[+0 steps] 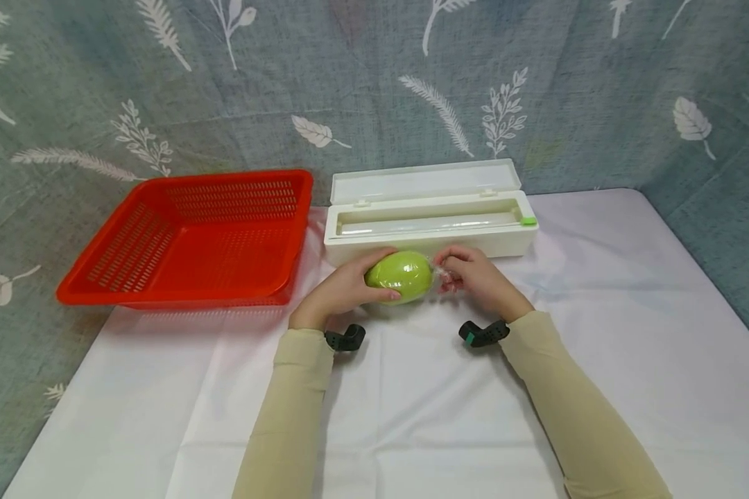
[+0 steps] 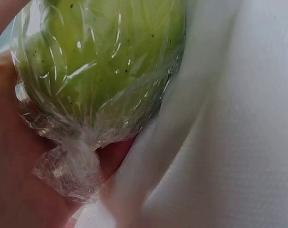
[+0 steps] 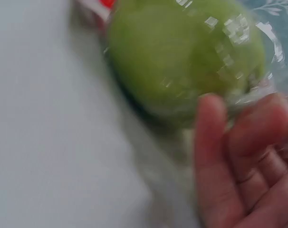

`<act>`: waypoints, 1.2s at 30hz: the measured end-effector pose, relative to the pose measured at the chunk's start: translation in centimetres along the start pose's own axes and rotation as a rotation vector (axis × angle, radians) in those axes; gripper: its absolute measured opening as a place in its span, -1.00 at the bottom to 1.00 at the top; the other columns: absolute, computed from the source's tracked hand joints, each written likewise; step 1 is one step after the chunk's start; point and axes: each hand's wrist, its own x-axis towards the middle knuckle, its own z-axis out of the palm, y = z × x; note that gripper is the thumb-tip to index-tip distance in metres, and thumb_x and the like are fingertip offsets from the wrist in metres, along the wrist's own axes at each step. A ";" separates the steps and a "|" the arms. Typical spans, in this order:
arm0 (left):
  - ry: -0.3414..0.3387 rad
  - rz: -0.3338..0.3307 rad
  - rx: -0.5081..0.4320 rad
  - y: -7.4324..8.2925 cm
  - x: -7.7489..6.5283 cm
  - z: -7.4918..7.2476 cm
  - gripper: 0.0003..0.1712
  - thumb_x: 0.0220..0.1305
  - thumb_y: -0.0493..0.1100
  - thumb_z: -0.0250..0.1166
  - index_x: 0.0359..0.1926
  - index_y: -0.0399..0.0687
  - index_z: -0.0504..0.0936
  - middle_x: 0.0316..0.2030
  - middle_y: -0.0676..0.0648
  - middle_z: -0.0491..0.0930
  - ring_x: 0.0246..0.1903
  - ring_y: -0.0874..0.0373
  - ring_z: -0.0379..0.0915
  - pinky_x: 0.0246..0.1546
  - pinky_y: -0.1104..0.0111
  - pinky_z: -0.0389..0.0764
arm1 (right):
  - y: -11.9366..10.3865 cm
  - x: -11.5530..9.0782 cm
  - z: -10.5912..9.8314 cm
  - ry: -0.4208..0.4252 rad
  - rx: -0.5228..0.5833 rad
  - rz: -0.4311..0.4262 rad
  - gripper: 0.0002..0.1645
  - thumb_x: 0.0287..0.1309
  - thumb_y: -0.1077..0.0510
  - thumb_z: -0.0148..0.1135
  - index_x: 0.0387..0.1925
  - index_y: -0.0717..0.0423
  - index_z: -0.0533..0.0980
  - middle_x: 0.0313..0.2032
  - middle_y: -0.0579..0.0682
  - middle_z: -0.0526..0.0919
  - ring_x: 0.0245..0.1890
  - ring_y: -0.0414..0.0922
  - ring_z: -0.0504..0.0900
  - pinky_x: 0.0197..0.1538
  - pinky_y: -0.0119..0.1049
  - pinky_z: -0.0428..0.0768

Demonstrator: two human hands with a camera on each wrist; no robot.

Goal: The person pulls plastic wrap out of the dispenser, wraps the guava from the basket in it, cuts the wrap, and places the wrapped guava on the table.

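A smooth oval green fruit point(image 1: 406, 272) in clear plastic wrap lies just in front of the white box, over the cloth. My left hand point(image 1: 343, 287) holds it from the left, thumb along its near side and fingers round the far side. In the left wrist view, small dark specks dot the fruit's skin, and one twisted end of the plastic wrap point(image 2: 70, 173) sits by the left palm. At the fruit's other end, my right hand point(image 1: 477, 277) pinches gathered film with curled fingers. The right wrist view shows those fingers point(image 3: 213, 142) close against the fruit's end.
Behind the hands stands a long white wrap dispenser box point(image 1: 431, 239), its lid point(image 1: 424, 184) raised and a film roll point(image 1: 431, 225) inside. A red plastic basket point(image 1: 225, 260) stands at the left. White cloth point(image 1: 374, 430) covers the table; patterned fabric point(image 1: 374, 97) hangs behind.
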 end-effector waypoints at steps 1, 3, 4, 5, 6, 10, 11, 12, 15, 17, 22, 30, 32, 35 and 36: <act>0.000 0.005 0.005 0.0 0.0 0.0 -0.13 -0.25 0.33 0.35 0.18 0.55 0.22 0.00 0.24 0.35 -0.08 0.22 0.27 -0.06 0.25 0.34 | -0.1 0.0 0.0 0.003 0.051 0.033 -0.79 0.18 0.32 -0.16 -0.22 0.30 0.40 -0.47 0.09 0.42 -0.55 -0.14 0.46 -0.31 -0.20 0.57; 0.004 0.006 0.010 0.1 0.0 0.0 -0.12 -0.26 0.34 0.35 0.18 0.55 0.22 0.00 0.25 0.35 -0.08 0.23 0.27 -0.06 0.27 0.33 | -0.4 -0.1 -0.1 -0.018 0.154 0.084 -0.77 0.15 0.36 -0.19 -0.21 0.34 0.38 -0.44 0.07 0.46 -0.53 -0.14 0.49 -0.23 -0.17 0.56; 0.010 0.002 0.010 0.1 0.0 -0.1 -0.12 -0.27 0.34 0.35 0.18 0.56 0.22 -0.01 0.25 0.35 -0.09 0.24 0.28 -0.07 0.27 0.34 | -0.5 -0.1 -0.2 -0.040 0.196 0.106 -0.75 0.15 0.37 -0.18 -0.18 0.36 0.38 -0.43 0.09 0.49 -0.50 -0.13 0.52 -0.19 -0.15 0.55; 0.016 -0.005 0.007 0.1 -0.1 -0.1 -0.13 -0.27 0.34 0.36 0.17 0.57 0.22 -0.01 0.25 0.36 -0.09 0.23 0.28 -0.08 0.27 0.34 | -0.6 -0.2 -0.3 -0.070 0.220 0.116 -0.73 0.15 0.38 -0.17 -0.13 0.38 0.37 -0.40 0.11 0.51 -0.46 -0.11 0.55 -0.14 -0.13 0.53; 0.020 -0.009 0.006 0.0 -0.1 -0.2 -0.13 -0.27 0.34 0.36 0.16 0.58 0.22 -0.02 0.24 0.36 -0.09 0.23 0.28 -0.08 0.27 0.34 | -0.6 -0.2 -0.5 -0.102 0.223 0.115 -0.70 0.15 0.40 -0.17 -0.08 0.39 0.35 -0.35 0.13 0.53 -0.40 -0.07 0.57 -0.10 -0.12 0.50; 0.030 -0.022 0.013 -0.2 -0.3 -0.3 -0.14 -0.29 0.35 0.36 0.14 0.62 0.23 -0.04 0.24 0.38 -0.10 0.22 0.29 -0.09 0.26 0.35 | -0.5 -0.2 -0.8 -0.161 0.015 0.026 -0.60 0.10 0.35 0.08 0.02 0.28 0.37 -0.19 0.11 0.56 -0.18 -0.05 0.56 -0.04 -0.17 0.47; 0.028 -0.020 0.014 -0.2 -0.3 -0.4 -0.15 -0.28 0.35 0.36 0.14 0.63 0.23 -0.05 0.23 0.38 -0.10 0.22 0.29 -0.09 0.25 0.34 | -0.4 -0.1 -0.8 -0.151 -0.075 -0.010 -0.60 0.08 0.30 0.15 0.01 0.23 0.40 -0.16 0.07 0.55 -0.14 -0.07 0.54 -0.02 -0.19 0.46; 0.027 -0.021 0.015 -0.3 -0.3 -0.4 -0.15 -0.29 0.35 0.35 0.14 0.63 0.22 -0.05 0.23 0.38 -0.11 0.22 0.29 -0.09 0.25 0.34 | -0.3 0.0 -0.8 -0.125 -0.164 -0.042 -0.60 0.04 0.24 0.21 -0.03 0.16 0.43 -0.14 0.03 0.55 -0.10 -0.10 0.52 -0.01 -0.22 0.44; 0.029 -0.018 0.001 -0.4 -0.2 -0.3 -0.15 -0.28 0.34 0.37 0.14 0.62 0.24 -0.06 0.22 0.39 -0.11 0.21 0.29 -0.09 0.25 0.34 | -0.2 0.2 -0.5 -0.024 -0.362 -0.119 -0.63 -0.06 0.01 0.32 -0.17 0.01 0.50 -0.15 -0.07 0.54 -0.06 -0.16 0.46 0.03 -0.24 0.38; 0.029 -0.018 -0.009 -0.4 -0.2 -0.3 -0.16 -0.28 0.33 0.37 0.13 0.61 0.25 -0.07 0.21 0.39 -0.11 0.20 0.29 -0.09 0.24 0.34 | -0.2 0.3 -0.3 0.033 -0.407 -0.148 -0.69 -0.05 -0.03 0.31 -0.24 -0.03 0.51 -0.19 -0.10 0.54 -0.05 -0.19 0.44 0.07 -0.23 0.34; 0.015 -0.015 -0.018 -0.4 -0.1 -0.3 -0.15 -0.28 0.32 0.37 0.14 0.60 0.24 -0.05 0.21 0.38 -0.10 0.20 0.29 -0.07 0.24 0.33 | -0.1 0.1 0.2 0.101 -0.479 -0.227 -0.82 0.04 0.03 0.23 -0.31 -0.02 0.49 -0.30 -0.12 0.55 -0.19 -0.20 0.49 -0.03 -0.25 0.43; -0.007 -0.033 -0.028 -0.2 0.0 -0.5 -0.11 -0.28 0.31 0.38 0.17 0.58 0.22 -0.02 0.21 0.35 -0.07 0.19 0.26 -0.06 0.25 0.34 | -0.4 -0.3 0.7 0.064 -0.455 -0.276 -0.80 0.14 0.06 0.14 -0.23 0.02 0.38 -0.44 0.01 0.56 -0.42 -0.11 0.52 -0.30 -0.19 0.49; -0.012 -0.042 -0.040 -0.2 -0.1 -0.5 -0.10 -0.28 0.30 0.39 0.18 0.57 0.21 0.00 0.20 0.34 -0.06 0.19 0.26 -0.06 0.24 0.33 | -0.4 -0.2 0.5 0.020 -0.373 -0.243 -0.77 0.15 0.09 0.13 -0.19 0.09 0.37 -0.43 0.11 0.56 -0.42 -0.06 0.53 -0.29 -0.14 0.51; -0.018 -0.051 -0.060 -0.1 -0.1 -0.5 -0.07 -0.30 0.28 0.41 0.19 0.55 0.21 0.02 0.22 0.33 -0.05 0.19 0.25 -0.06 0.25 0.35 | -0.3 -0.2 0.1 -0.050 -0.223 -0.180 -0.76 0.19 0.18 0.07 -0.14 0.23 0.36 -0.37 0.27 0.53 -0.39 0.01 0.54 -0.25 -0.10 0.53; -0.020 -0.048 -0.072 0.0 -0.1 -0.5 -0.07 -0.31 0.27 0.42 0.19 0.54 0.21 0.02 0.22 0.32 -0.04 0.19 0.24 -0.07 0.24 0.35 | -0.3 -0.3 0.0 -0.063 -0.178 -0.158 -0.76 0.20 0.20 0.05 -0.14 0.26 0.36 -0.36 0.30 0.51 -0.37 0.02 0.54 -0.24 -0.10 0.53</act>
